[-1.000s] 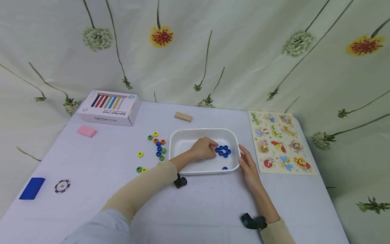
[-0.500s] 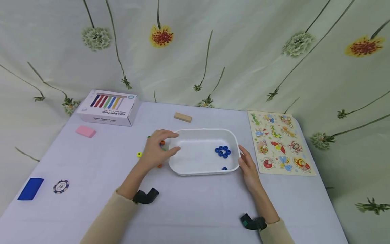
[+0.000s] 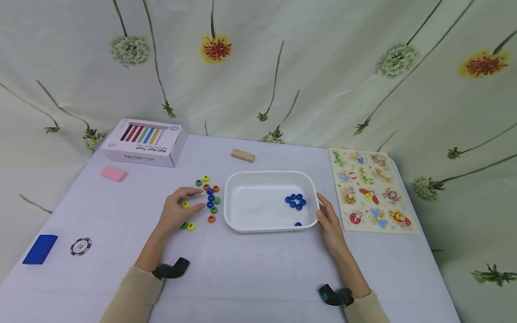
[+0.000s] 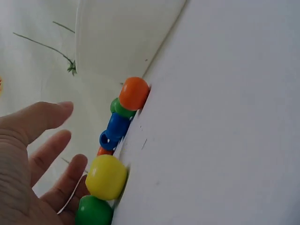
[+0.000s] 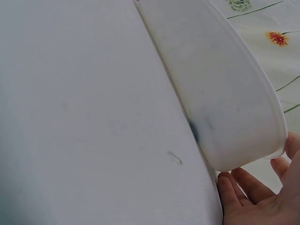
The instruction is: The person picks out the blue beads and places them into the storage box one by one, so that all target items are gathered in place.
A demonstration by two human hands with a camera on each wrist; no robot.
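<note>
My left hand point(image 3: 176, 211) hovers over the loose beads at the tray's left, thumb and fingers apart with nothing between them. Near its fingers lie a yellow bead point(image 3: 185, 204), a blue bead point(image 3: 210, 204) and an orange bead point(image 3: 211, 219). In the left wrist view, a yellow bead point(image 4: 107, 177) and a green bead point(image 4: 94, 210) sit right beside the fingers. My right hand point(image 3: 332, 226) holds the right end of the white tray point(image 3: 269, 230) at its rim. Inside the tray, several blue beads point(image 3: 299, 207) cluster at the right, with another blue bead point(image 3: 298, 224) near the front wall.
A wooden block point(image 3: 243, 155) lies behind the tray. To the right is an animal picture board point(image 3: 377, 190). On the left are a printed box point(image 3: 143, 142), a pink block point(image 3: 113, 173), a blue card-like piece point(image 3: 40, 249) and a poker chip point(image 3: 81, 246).
My left hand has left the tray's inside, beside the blue bead cluster, and moved left over the loose beads, its fingers spreading. My right hand and the tray stay in place.
</note>
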